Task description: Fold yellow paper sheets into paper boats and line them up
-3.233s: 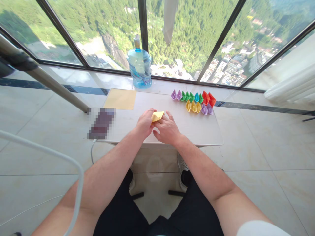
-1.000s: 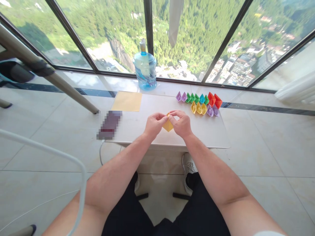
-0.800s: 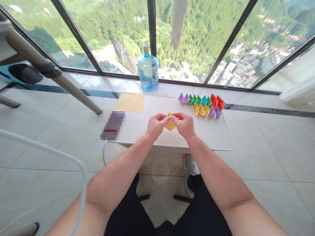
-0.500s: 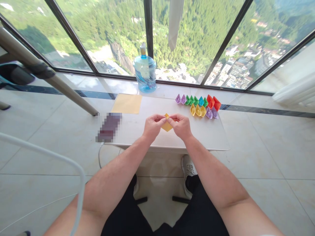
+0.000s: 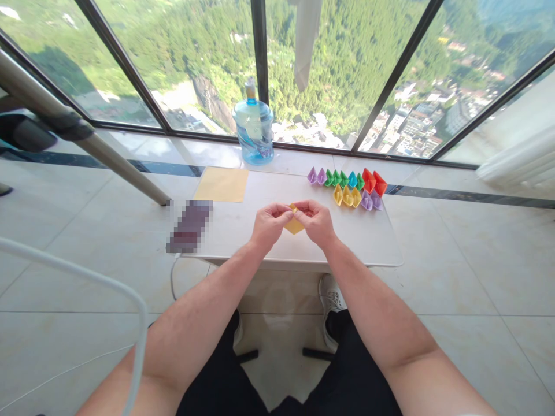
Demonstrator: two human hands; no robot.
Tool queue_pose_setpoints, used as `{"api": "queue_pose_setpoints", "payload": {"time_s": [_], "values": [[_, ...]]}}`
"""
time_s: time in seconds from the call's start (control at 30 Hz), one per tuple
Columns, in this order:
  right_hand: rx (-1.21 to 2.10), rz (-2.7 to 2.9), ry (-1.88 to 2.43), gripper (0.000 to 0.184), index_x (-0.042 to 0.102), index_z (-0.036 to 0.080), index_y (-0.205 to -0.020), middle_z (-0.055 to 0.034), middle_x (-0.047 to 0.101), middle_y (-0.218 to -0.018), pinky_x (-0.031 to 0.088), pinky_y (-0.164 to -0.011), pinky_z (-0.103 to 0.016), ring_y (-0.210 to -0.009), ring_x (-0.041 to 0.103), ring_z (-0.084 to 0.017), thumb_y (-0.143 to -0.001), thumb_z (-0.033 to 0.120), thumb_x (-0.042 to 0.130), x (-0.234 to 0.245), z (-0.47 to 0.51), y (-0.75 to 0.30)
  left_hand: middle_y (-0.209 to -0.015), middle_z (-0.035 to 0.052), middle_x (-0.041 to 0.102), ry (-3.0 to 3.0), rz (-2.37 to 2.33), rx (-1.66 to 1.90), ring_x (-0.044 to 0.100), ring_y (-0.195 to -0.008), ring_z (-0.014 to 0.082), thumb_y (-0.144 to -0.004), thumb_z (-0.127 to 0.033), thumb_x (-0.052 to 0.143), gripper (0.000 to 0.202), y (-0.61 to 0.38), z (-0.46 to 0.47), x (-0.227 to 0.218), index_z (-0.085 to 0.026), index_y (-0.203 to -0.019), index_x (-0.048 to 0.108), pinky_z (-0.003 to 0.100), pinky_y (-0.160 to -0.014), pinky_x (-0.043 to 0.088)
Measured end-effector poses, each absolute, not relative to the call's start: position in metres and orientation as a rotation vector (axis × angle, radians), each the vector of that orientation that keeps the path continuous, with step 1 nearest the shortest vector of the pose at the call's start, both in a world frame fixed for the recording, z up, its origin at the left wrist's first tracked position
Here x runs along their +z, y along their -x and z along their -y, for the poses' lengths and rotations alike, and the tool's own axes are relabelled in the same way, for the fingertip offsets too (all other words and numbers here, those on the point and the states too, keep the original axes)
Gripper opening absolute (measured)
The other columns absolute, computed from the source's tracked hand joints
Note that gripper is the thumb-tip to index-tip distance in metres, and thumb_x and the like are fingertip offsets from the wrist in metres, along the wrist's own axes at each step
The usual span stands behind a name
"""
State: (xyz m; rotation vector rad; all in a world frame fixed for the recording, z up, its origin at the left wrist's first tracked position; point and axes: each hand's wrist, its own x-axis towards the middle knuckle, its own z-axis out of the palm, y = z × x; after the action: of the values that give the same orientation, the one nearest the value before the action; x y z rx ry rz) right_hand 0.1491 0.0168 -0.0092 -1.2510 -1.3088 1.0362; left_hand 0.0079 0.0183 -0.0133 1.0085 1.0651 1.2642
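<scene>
A small folded yellow paper piece is held above the white table, pinched from both sides. My left hand grips its left upper edge with thumb and fingers closed. My right hand pinches its right upper edge the same way. Both hands hover just over the table's middle, close together. Much of the paper is hidden behind my fingers.
Several finished paper boats in purple, green, blue, red and yellow stand in two rows at the table's far right. A stack of tan paper sheets lies far left, a blurred dark object at the left edge. A water jug stands by the window.
The yellow paper was pressed on the table three seconds ago; it is now lifted and pinched between both hands. Over the last second the hands barely moved.
</scene>
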Motion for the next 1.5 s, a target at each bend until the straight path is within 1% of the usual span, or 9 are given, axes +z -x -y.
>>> {"api": "queue_pose_setpoints", "payload": {"time_s": [0.23,0.33,0.43,0.67,0.83,0.97,1.1,1.3,1.5], "values": [[1.122,1.280,1.247,0.025,0.072,0.021,-0.083,-0.0018,0.075,-0.078,0.055,-0.068,-0.032,-0.074,0.068,-0.020,-0.072,0.043,0.072,-0.0109,-0.0183,-0.1512,-0.070,0.0007,0.068,-1.046,-1.090,1.240,0.062,-0.069,0.0161,-0.063,-0.036,0.082,0.026,-0.0079,-0.0180,-0.0126,-0.017,-0.073,0.069,0.029,-0.068,0.048],[1.085,1.270,1.266,0.026,0.072,0.021,-0.082,-0.0022,0.075,-0.078,0.055,-0.067,-0.032,-0.073,0.069,-0.020,-0.072,0.044,0.072,-0.0132,-0.0196,-0.1511,-0.075,0.0008,0.070,-1.016,-1.088,1.291,0.065,-0.071,0.0165,-0.062,-0.035,0.083,0.031,-0.0094,-0.0182,-0.0123,-0.018,-0.082,0.067,0.028,-0.068,0.049],[1.019,1.268,1.290,0.025,0.072,0.020,-0.081,-0.0026,0.075,-0.078,0.056,-0.067,-0.032,-0.072,0.069,-0.020,-0.072,0.044,0.073,-0.0152,-0.0207,-0.1505,-0.081,0.0038,0.075,-0.968,-1.086,1.278,0.068,-0.075,0.0187,-0.062,-0.035,0.084,0.038,-0.0105,-0.0182,-0.0119,-0.018,-0.093,0.069,0.031,-0.070,0.052],[0.927,1.285,1.355,0.025,0.072,0.021,-0.079,-0.0037,0.076,-0.078,0.058,-0.070,-0.033,-0.074,0.071,-0.021,-0.072,0.045,0.074,-0.0170,-0.0216,-0.1513,-0.082,0.0059,0.076,-0.980,-1.146,1.250,0.069,-0.080,0.0220,-0.063,-0.038,0.085,0.033,-0.0100,-0.0175,-0.0122,-0.016,-0.085,0.077,0.034,-0.077,0.053],[0.915,1.277,1.353,0.028,0.072,0.021,-0.081,-0.0041,0.077,-0.080,0.058,-0.068,-0.033,-0.074,0.071,-0.021,-0.071,0.047,0.076,-0.0168,-0.0213,-0.1524,-0.081,0.0052,0.076,-0.976,-1.178,1.288,0.068,-0.079,0.0211,-0.064,-0.037,0.083,0.028,-0.0102,-0.0187,-0.0143,-0.017,-0.083,0.077,0.033,-0.074,0.053],[0.924,1.278,1.352,0.023,0.072,0.021,-0.079,-0.0037,0.076,-0.078,0.057,-0.068,-0.033,-0.073,0.071,-0.021,-0.072,0.043,0.073,-0.0159,-0.0210,-0.1523,-0.080,0.0047,0.076,-0.978,-1.197,1.305,0.067,-0.077,0.0204,-0.065,-0.034,0.081,0.025,-0.0103,-0.0189,-0.0150,-0.017,-0.083,0.077,0.031,-0.072,0.052],[0.970,1.250,1.340,0.025,0.073,0.020,-0.082,-0.0040,0.077,-0.079,0.057,-0.068,-0.033,-0.073,0.071,-0.021,-0.072,0.043,0.073,-0.0169,-0.0220,-0.1522,-0.081,0.0048,0.076,-0.982,-1.214,1.312,0.067,-0.077,0.0199,-0.066,-0.032,0.080,0.024,-0.0105,-0.0183,-0.0138,-0.017,-0.083,0.077,0.031,-0.071,0.052],[0.976,1.240,1.330,0.026,0.072,0.021,-0.079,-0.0039,0.076,-0.076,0.058,-0.068,-0.034,-0.072,0.070,-0.021,-0.071,0.045,0.073,-0.0185,-0.0234,-0.1522,-0.081,0.0059,0.076,-0.981,-1.186,1.297,0.068,-0.078,0.0209,-0.064,-0.040,0.085,0.032,-0.0111,-0.0171,-0.0112,-0.016,-0.084,0.078,0.032,-0.072,0.053],[0.975,1.240,1.322,0.025,0.071,0.020,-0.078,-0.0037,0.075,-0.075,0.056,-0.066,-0.033,-0.071,0.070,-0.021,-0.071,0.044,0.074,-0.0172,-0.0226,-0.1513,-0.079,0.0054,0.076,-0.997,-1.212,1.309,0.067,-0.076,0.0200,-0.065,-0.040,0.084,0.030,-0.0112,-0.0164,-0.0111,-0.016,-0.082,0.078,0.031,-0.070,0.052]]}}
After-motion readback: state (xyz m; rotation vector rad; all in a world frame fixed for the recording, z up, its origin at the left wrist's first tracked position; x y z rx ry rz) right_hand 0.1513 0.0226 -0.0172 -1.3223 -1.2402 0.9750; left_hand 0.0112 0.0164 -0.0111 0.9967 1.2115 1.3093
